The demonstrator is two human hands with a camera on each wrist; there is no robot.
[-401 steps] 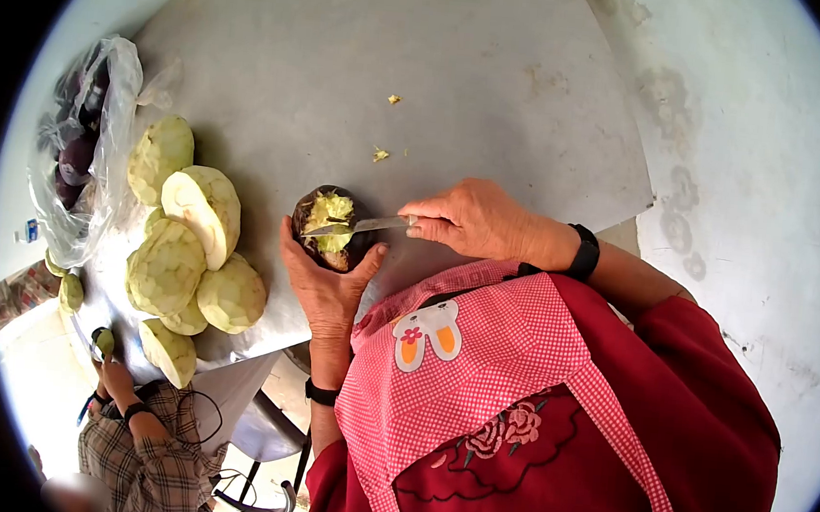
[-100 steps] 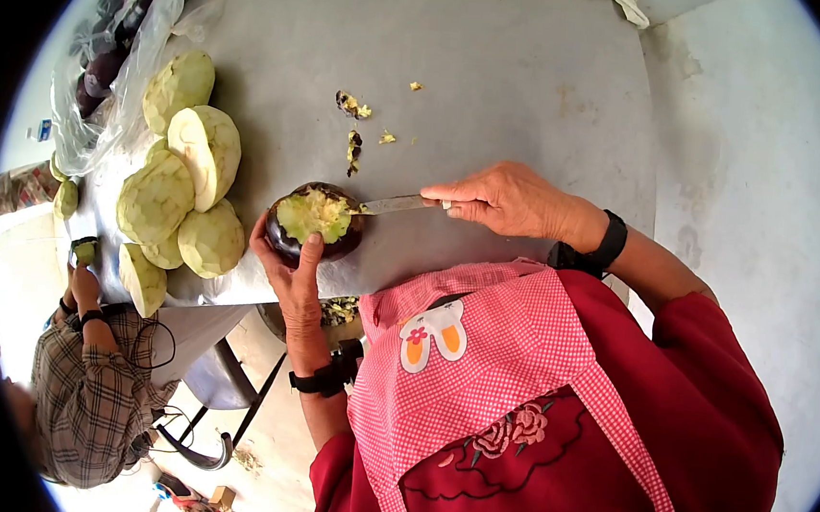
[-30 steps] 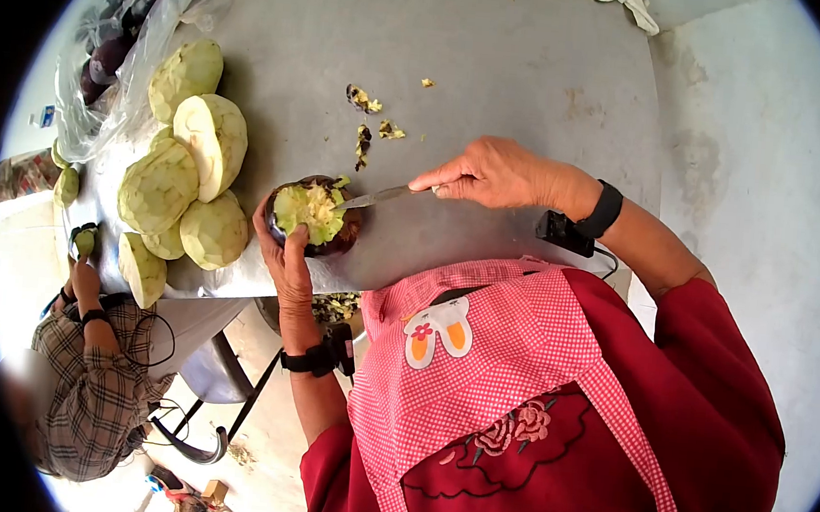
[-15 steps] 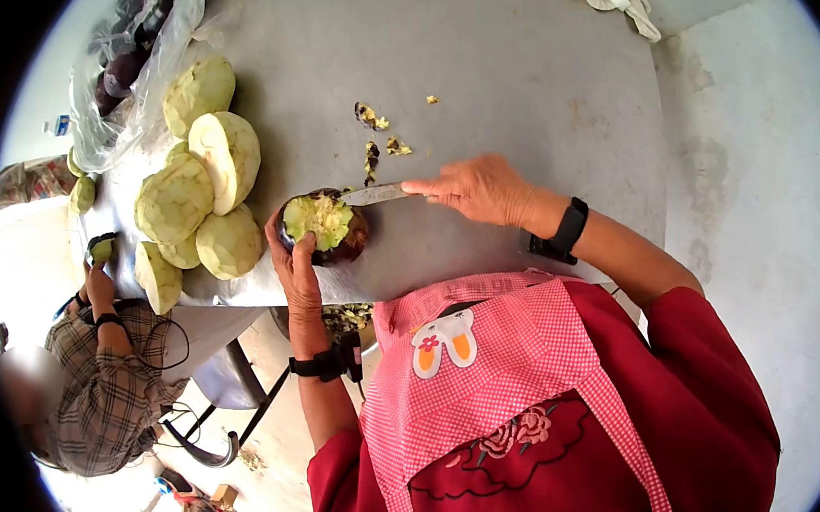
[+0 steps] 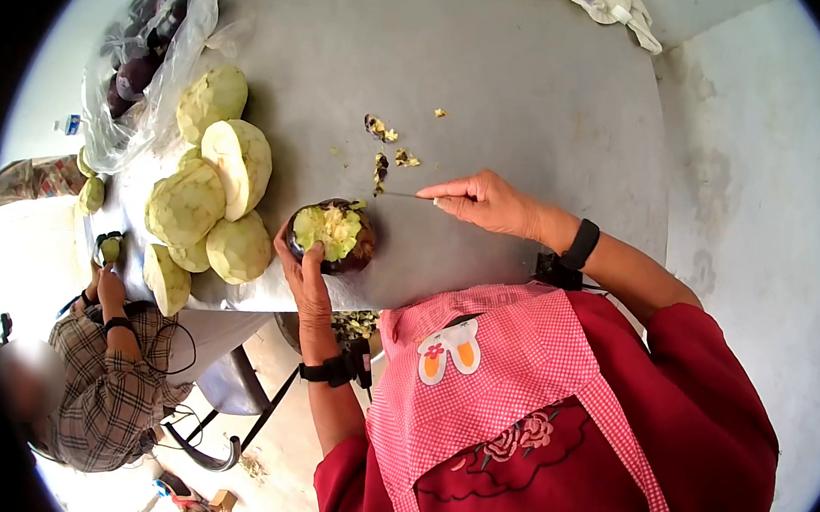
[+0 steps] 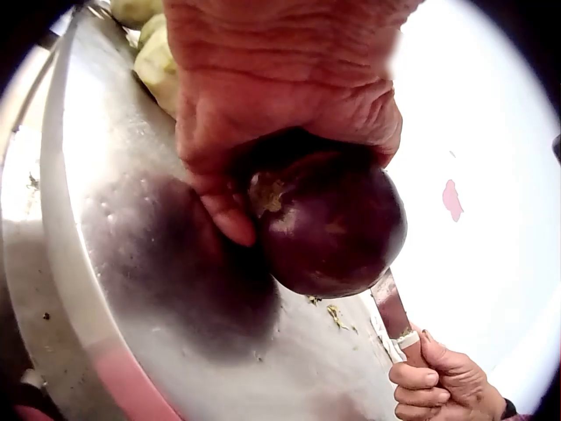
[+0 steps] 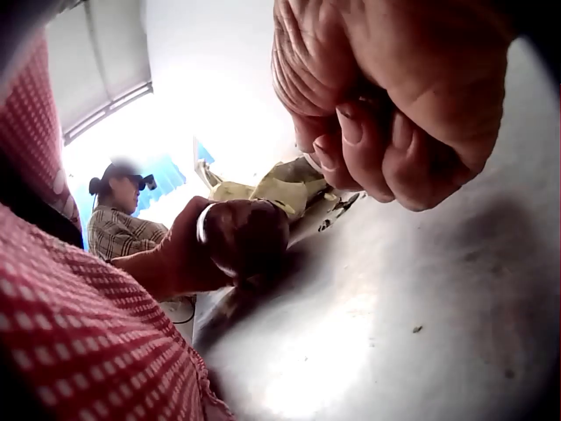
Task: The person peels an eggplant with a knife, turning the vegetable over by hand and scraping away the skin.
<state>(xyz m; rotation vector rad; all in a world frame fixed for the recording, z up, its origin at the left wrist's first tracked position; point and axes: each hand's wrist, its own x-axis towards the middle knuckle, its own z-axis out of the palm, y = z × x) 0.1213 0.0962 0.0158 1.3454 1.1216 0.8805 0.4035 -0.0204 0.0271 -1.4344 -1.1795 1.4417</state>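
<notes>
My left hand (image 5: 309, 291) grips a round, dark purple eggplant (image 5: 360, 255) from the near left, thumb at its cut top. Ragged pale green flesh shows there. In the left wrist view the eggplant (image 6: 337, 232) hangs beneath the palm, smooth skin facing the camera. My right hand (image 5: 489, 204) holds a knife (image 5: 397, 194), its blade seen almost edge-on in the head view and pointing left, just beyond the eggplant. Dark-and-yellow cut scraps (image 5: 380, 165) lie by the knife tip. In the right wrist view, the right hand (image 7: 403, 123) has its fingers curled and hides the knife.
Several peeled, pale green eggplants (image 5: 185, 205) are heaped at the left on the metal table (image 5: 538, 102). Behind them is a clear plastic bag (image 5: 197, 23) of dark eggplants. A bowl of peelings (image 5: 356, 324) sits below the edge. Another person (image 5: 116, 387) works at the left.
Since the oldest frame, the eggplant's dark top has given way to a wide pale patch, and more scraps lie on the table. In the last half second the knife has come off the eggplant.
</notes>
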